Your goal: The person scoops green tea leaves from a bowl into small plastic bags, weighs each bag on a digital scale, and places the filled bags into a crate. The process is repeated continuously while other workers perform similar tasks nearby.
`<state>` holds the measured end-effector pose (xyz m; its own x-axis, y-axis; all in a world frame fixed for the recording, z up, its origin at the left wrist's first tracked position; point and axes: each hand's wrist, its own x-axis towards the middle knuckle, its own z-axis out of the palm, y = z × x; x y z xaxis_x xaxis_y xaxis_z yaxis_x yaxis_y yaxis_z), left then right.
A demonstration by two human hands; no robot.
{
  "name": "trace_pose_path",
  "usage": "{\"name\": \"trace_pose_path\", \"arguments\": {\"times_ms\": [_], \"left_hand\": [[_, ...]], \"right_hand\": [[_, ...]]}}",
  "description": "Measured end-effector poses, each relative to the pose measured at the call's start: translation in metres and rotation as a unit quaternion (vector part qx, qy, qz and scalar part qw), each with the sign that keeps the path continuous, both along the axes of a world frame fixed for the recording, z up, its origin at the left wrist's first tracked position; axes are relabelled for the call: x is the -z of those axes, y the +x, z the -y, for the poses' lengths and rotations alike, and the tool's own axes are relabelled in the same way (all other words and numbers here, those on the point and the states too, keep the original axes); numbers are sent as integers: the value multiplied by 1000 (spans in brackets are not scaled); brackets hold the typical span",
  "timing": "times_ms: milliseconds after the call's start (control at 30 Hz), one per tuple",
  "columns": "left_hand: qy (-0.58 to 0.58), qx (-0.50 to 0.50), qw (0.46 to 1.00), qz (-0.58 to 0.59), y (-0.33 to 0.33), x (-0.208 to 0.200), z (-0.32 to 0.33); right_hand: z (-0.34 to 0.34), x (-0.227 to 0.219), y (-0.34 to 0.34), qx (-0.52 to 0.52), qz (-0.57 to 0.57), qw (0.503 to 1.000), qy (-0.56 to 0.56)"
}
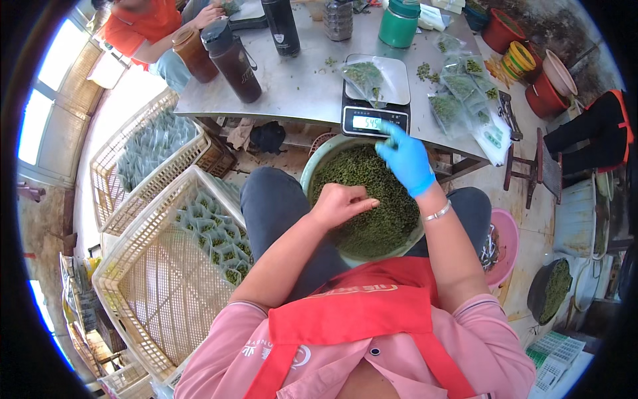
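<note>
A wide pale-green basin (307, 176), filled with small green berries like peppercorns (372, 233), sits between my knees. Over the berries, my left hand (342, 206) is bare, its fingers curled in; whatever they may hold is hidden. My right hand (407, 163) wears a blue glove and reaches up past the basin's far rim, fingers stretched toward the scale's display, holding nothing I can see. On the table edge stands a digital scale (397, 123) with its display lit. A clear plastic bag (362, 76) partly filled with green berries lies on its pan.
Filled bags (458, 100) lie on the metal table (299, 86), right of the scale. Bottles (229, 60) and a green jar (399, 23) stand farther back. Crates (159, 286) of bags are at left, a pink tub (503, 246) at right. Another person (143, 30) sits at far left.
</note>
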<state>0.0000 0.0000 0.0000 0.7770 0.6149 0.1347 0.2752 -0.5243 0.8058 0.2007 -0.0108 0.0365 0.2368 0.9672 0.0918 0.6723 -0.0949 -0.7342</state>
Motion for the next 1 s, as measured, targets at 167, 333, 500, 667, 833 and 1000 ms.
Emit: {"name": "trace_pose_path", "arguments": {"times_ms": [167,333,500,667,833,1000], "left_hand": [[114,6,993,12,5,3,-4],[64,-54,996,40,4,-6,0],[-40,-172,980,93,14,-6,-2],[-150,-89,984,39,11,5,0],[-107,-117,983,88,5,11,2],[129,-97,977,136,6,-1,5]], "right_hand": [[-61,-4,12,64,147,987,18],[-24,8,1,97,-242,955,144],[32,22,-12,-22,-258,965,31],[51,10,-21,-37,-322,945,-36],[52,15,-26,-41,-175,984,10],[60,14,-46,-24,-22,996,78]]}}
